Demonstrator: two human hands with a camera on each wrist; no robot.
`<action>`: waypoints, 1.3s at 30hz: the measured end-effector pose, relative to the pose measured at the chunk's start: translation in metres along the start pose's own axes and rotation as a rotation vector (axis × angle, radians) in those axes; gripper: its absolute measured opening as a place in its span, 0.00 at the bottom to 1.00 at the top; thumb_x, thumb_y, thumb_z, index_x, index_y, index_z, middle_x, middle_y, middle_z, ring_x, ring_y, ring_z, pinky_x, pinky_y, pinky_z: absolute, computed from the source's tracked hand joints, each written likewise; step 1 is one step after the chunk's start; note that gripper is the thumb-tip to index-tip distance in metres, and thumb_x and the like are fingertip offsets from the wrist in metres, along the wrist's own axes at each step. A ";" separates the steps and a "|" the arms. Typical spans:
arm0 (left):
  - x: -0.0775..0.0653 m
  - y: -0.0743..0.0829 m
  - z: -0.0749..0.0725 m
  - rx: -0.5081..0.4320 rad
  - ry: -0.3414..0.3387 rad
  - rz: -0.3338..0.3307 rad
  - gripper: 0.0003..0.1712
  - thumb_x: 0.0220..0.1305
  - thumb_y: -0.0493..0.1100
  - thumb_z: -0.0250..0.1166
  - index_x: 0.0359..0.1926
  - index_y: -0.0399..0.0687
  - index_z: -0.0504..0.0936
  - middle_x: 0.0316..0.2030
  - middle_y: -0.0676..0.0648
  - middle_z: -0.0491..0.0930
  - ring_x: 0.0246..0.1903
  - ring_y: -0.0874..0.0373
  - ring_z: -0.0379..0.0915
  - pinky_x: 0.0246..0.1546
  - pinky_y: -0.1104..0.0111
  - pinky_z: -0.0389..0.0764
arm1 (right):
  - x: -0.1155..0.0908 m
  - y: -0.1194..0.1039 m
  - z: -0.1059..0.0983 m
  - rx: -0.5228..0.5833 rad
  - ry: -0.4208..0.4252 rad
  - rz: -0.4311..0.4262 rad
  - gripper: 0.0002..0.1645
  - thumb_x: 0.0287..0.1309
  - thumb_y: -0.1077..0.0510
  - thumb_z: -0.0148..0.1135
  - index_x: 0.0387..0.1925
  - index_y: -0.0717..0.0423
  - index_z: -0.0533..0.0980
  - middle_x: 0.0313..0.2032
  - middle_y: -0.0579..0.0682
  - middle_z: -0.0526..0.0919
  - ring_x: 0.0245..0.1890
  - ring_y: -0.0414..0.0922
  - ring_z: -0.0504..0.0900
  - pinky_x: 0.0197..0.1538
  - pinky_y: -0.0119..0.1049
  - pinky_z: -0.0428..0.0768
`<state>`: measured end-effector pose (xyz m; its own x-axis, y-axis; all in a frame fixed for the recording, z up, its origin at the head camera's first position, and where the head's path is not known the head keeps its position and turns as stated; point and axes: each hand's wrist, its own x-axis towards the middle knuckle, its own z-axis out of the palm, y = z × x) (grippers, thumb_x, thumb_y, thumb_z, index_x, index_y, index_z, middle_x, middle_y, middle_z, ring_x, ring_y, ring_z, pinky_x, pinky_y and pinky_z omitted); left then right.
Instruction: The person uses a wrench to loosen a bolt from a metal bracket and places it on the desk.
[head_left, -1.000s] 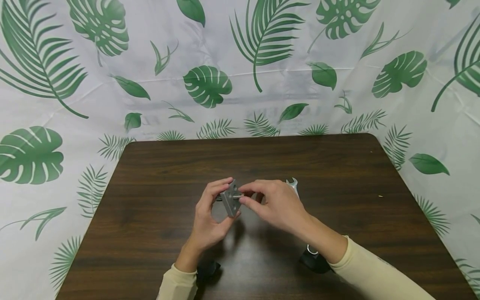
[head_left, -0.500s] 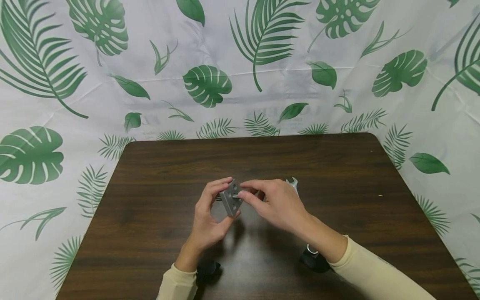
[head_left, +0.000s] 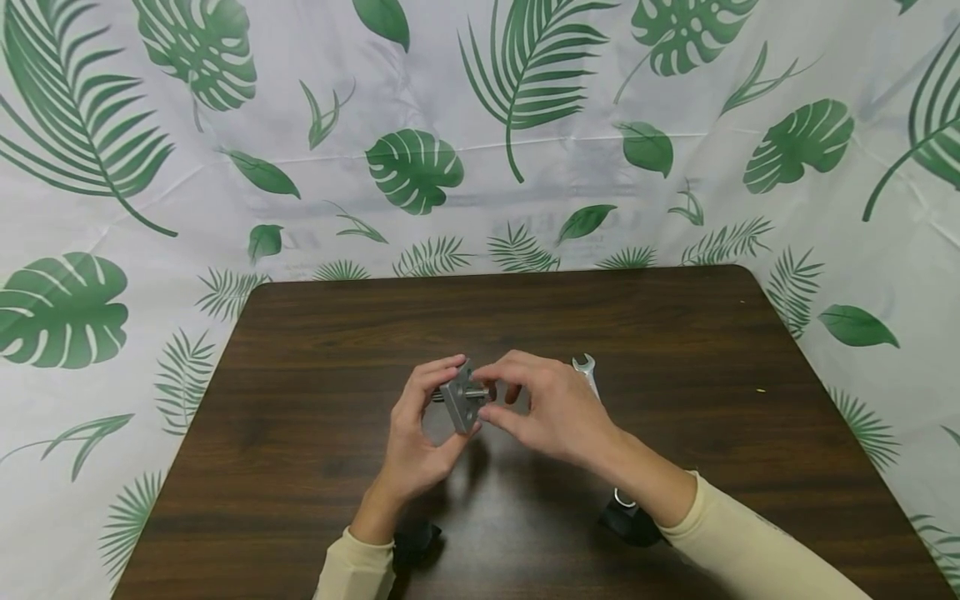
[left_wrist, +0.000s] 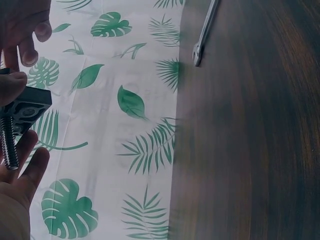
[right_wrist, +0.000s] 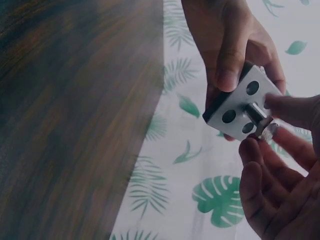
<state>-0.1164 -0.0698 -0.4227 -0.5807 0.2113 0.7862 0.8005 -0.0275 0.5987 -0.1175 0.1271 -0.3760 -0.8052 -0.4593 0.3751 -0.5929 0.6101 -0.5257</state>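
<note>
A grey square metal block (head_left: 454, 404) with several holes is held up over the table by my left hand (head_left: 420, 437), thumb and fingers on its edges. A metal bolt (right_wrist: 256, 114) goes through its middle hole. On the far side the bolt's threaded end (left_wrist: 9, 145) sticks out in the left wrist view. Around the bolt's head are the fingers of my right hand (head_left: 558, 408); thumb and forefinger stand apart, with the bolt showing in the gap. One right fingertip seems to touch the bolt head (right_wrist: 267, 129) in the right wrist view; another finger there is blurred.
A wrench (head_left: 587, 367) lies on the dark wooden table (head_left: 337, 333), partly behind my right forearm. Dark wrist cameras (head_left: 416, 542) sit at my wrists. A white leaf-print sheet (head_left: 525, 200) hangs behind the table and at its sides.
My right thumb and forefinger have spread from their pinch on the bolt, so more of the bolt shows. My left hand and the block have stayed put.
</note>
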 end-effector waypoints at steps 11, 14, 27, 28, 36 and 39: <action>-0.001 -0.001 0.000 0.002 -0.004 -0.011 0.37 0.37 0.17 0.70 0.53 0.19 0.67 0.54 0.24 0.69 0.54 0.36 0.71 0.55 0.65 0.73 | 0.002 -0.003 0.000 -0.009 -0.033 0.148 0.13 0.62 0.47 0.65 0.45 0.45 0.85 0.25 0.32 0.80 0.22 0.30 0.74 0.24 0.30 0.73; -0.001 -0.001 0.000 0.005 -0.002 -0.008 0.36 0.38 0.18 0.70 0.53 0.19 0.67 0.55 0.24 0.69 0.54 0.36 0.71 0.56 0.65 0.73 | 0.001 -0.001 -0.001 0.002 -0.015 0.082 0.12 0.58 0.52 0.70 0.45 0.45 0.85 0.31 0.33 0.82 0.26 0.29 0.76 0.26 0.28 0.74; -0.001 0.000 0.000 0.001 0.005 -0.010 0.36 0.38 0.18 0.70 0.52 0.19 0.67 0.54 0.25 0.70 0.54 0.36 0.71 0.57 0.64 0.72 | 0.000 0.000 0.001 -0.007 -0.061 0.100 0.22 0.59 0.43 0.67 0.52 0.45 0.82 0.32 0.33 0.79 0.25 0.31 0.74 0.24 0.30 0.73; -0.001 0.000 0.000 0.001 0.005 -0.010 0.36 0.38 0.18 0.70 0.52 0.18 0.67 0.54 0.25 0.70 0.54 0.36 0.71 0.57 0.64 0.73 | 0.000 -0.001 0.001 -0.007 -0.070 0.126 0.21 0.62 0.42 0.64 0.52 0.45 0.82 0.29 0.33 0.78 0.24 0.31 0.73 0.24 0.31 0.72; -0.001 -0.001 0.000 0.000 0.000 -0.002 0.37 0.36 0.16 0.69 0.53 0.18 0.67 0.54 0.24 0.70 0.54 0.36 0.71 0.56 0.65 0.73 | -0.002 0.003 0.003 0.009 -0.045 0.034 0.15 0.59 0.55 0.69 0.48 0.43 0.84 0.34 0.33 0.80 0.27 0.29 0.74 0.27 0.29 0.74; -0.001 -0.002 0.000 -0.006 0.001 -0.003 0.37 0.36 0.16 0.69 0.53 0.18 0.67 0.54 0.24 0.69 0.54 0.36 0.71 0.57 0.65 0.73 | -0.002 0.004 0.002 0.012 -0.029 -0.017 0.19 0.54 0.60 0.72 0.49 0.44 0.83 0.38 0.35 0.80 0.28 0.30 0.75 0.28 0.28 0.75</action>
<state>-0.1173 -0.0697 -0.4245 -0.5830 0.2100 0.7848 0.7981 -0.0327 0.6016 -0.1180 0.1289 -0.3807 -0.7940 -0.4886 0.3617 -0.6064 0.5943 -0.5283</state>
